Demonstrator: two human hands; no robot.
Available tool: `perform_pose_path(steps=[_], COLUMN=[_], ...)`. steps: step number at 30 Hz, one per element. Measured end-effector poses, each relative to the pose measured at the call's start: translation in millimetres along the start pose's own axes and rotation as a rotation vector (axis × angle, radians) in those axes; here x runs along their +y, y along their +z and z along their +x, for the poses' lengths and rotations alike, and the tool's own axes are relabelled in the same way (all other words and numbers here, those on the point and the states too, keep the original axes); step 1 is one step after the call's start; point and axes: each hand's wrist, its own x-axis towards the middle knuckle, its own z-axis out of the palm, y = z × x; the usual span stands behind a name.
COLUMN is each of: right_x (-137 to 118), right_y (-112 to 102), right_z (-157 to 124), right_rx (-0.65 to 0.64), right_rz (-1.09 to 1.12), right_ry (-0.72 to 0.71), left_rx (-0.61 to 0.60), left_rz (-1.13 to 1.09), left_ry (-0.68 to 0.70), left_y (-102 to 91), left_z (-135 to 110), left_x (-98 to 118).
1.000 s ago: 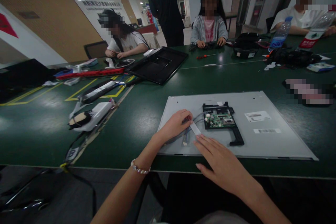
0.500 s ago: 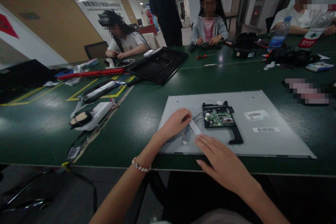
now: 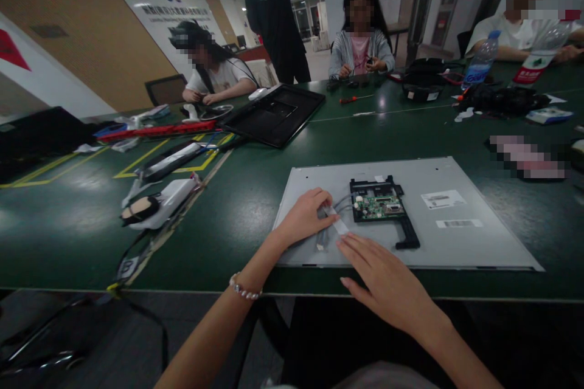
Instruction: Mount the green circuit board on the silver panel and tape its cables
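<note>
Head view, as received at my remote station: two bare hands at work over a metal panel [image 3: 424,176] lying flat on the green table [image 3: 228,225], lower centre of the frame. I record the item in hand as a white strip [image 3: 338,223], slanting on the panel between the two hands, left of the circuit board [image 3: 379,208].

Left hand [image 3: 305,217]: fingers curled, fingertips and thumb at the strip's upper end; I cannot tell whether they pinch it firmly. A beaded bracelet [image 3: 245,289] sits on this wrist. Right hand [image 3: 387,279]: fingers straight and held together, tips resting at the strip's lower end, thumb spread apart from them.

Grey cables [image 3: 343,201] run from the board's left side toward the left hand; a loose cable end [image 3: 321,245] lies just below that hand. The board sits in a black bracket [image 3: 407,236], whose arm reaches toward the panel's lower edge. Two labels [image 3: 442,199] are noted on the panel's right half.

Elsewhere I observe a black plastic cover [image 3: 285,114] at upper centre, a screwdriver [image 3: 349,99] to its right, and a water bottle [image 3: 480,64] at upper right. Co-workers [image 3: 362,55] occupy the far side.
</note>
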Motion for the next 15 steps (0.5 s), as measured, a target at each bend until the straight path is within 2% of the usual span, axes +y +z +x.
perform_pose_path(steps=[5,9,12,15], right_x=[1,8,30,71], right_y=[-5,-22,-46,-72], right_z=[1,-6,-20,-42], right_rx=[0.013,0.085,0.212,0.336], right_rz=[0.082,0.18,0.181,0.093], right_ry=[-0.039,-0.012,0.151,0.419], left_rx=[0.023,0.076,0.161,0.255], left_rz=[-0.003,-0.035,-0.091,-0.116], left_ry=[-0.004,-0.032,-0.038,-0.063], left_y=[0.0,-2.7,-6.1,-8.9], left_z=[0,-1,-3,-4], left_x=[1,3,5,4])
